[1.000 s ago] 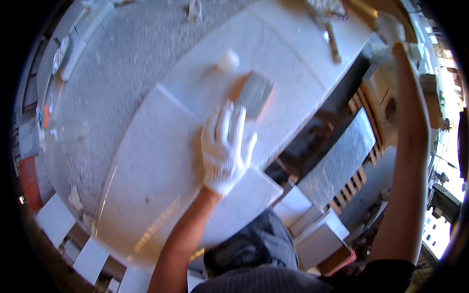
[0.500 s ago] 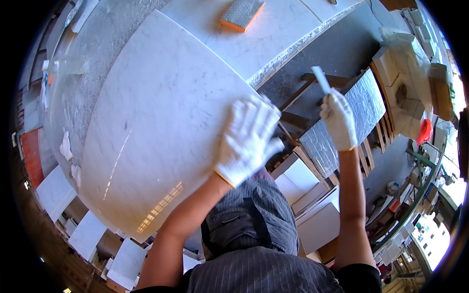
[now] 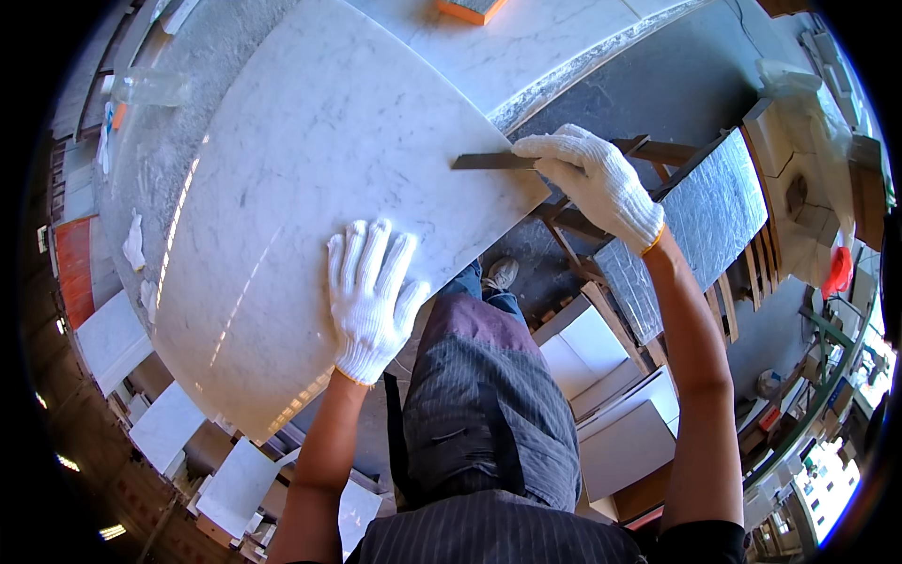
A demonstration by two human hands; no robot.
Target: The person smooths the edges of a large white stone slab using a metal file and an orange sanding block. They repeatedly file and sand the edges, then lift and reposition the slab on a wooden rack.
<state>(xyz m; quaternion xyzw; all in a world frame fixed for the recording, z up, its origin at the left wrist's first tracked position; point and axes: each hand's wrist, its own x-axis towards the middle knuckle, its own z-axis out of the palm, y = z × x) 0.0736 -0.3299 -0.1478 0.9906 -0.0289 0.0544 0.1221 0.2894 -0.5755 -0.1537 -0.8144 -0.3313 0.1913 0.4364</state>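
Observation:
A large white marble slab (image 3: 310,169) lies in front of me on a long stone bench. My left hand (image 3: 368,296), in a white knit glove, rests flat on the slab near its front edge, fingers spread. My right hand (image 3: 592,179), also gloved, grips one end of a thin dark flat bar (image 3: 493,162) that lies across the slab's right corner.
An orange-edged sanding block (image 3: 470,9) sits on the far marble strip. A grey stone slab (image 3: 691,230) leans in a wooden rack on the right, above white stone blocks (image 3: 611,395). Small white tiles (image 3: 169,423) lie on the floor at lower left. A clear bottle (image 3: 150,86) lies far left.
My view has tilted down toward my body. My right hand has come down from the right and laid the dark bar on the slab's corner. My left hand has slid back toward the front edge.

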